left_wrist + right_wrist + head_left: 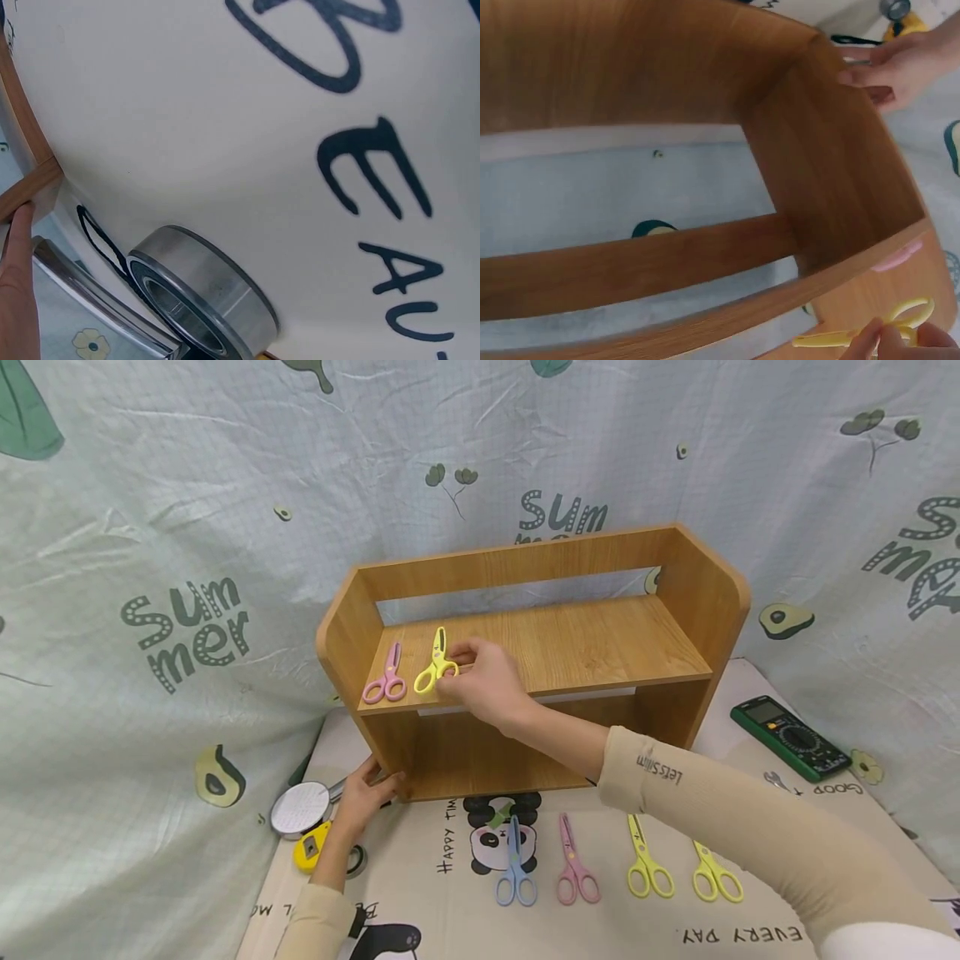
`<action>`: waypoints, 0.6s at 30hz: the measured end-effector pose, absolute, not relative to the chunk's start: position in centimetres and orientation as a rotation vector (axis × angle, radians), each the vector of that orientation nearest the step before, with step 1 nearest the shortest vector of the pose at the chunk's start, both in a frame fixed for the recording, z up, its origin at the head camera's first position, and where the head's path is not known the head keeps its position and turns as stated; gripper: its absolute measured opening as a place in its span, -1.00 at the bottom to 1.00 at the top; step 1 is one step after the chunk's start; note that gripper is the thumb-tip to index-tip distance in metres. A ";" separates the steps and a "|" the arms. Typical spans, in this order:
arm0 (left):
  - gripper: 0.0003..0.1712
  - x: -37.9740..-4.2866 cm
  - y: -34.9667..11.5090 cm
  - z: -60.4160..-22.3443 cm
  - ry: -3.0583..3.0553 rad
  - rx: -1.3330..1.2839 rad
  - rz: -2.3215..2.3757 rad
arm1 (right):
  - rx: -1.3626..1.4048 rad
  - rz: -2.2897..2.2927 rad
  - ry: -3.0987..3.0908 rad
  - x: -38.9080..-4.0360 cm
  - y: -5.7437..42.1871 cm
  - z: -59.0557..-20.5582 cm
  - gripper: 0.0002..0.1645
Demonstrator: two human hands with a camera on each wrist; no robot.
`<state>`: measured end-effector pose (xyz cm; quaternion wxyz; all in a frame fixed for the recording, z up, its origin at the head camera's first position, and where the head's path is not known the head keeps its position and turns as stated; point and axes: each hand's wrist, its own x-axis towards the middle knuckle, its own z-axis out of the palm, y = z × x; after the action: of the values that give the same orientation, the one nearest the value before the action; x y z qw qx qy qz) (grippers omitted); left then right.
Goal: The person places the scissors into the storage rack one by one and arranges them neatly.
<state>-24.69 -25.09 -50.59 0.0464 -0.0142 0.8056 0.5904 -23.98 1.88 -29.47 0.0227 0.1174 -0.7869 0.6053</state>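
Observation:
My right hand (491, 685) pinches a yellow pair of scissors (440, 652) by its handle, over the upper board of a wooden desk shelf (585, 647). In the right wrist view the fingers sit at the loops of these yellow scissors (911, 319). Just left of them on the upper board lies a pink pair of scissors (391, 675). At the shelf's lower left corner my left hand (365, 797) grips the side panel's edge, as the right wrist view shows. The left wrist view shows only part of the left hand (19, 289) against the wood.
Blue scissors (515, 864), pink scissors (573, 864) and two yellow scissors (643, 860) (712, 868) lie before the shelf. A multimeter (791, 737) lies to the right. Near the left arm are a yellow tape measure (309, 847), a round white-faced object (300, 810) and a metal ring (206, 285).

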 end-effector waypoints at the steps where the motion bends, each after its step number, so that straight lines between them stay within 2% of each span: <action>1: -0.13 -24.7 -25.1 -50.6 2.454 -0.041 1.806 | 0.367 1.859 -2.449 -24.2 1.7 -29.5 -0.46; 18: -0.14 -24.9 -25.3 -50.9 2.468 0.008 1.807 | 0.318 1.659 -2.668 -27.1 -0.1 -30.1 -0.48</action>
<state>-24.86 -25.34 -50.92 0.0415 0.0026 0.8062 0.5902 -27.13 -0.08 -30.06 -0.0082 0.1008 -0.8449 0.5253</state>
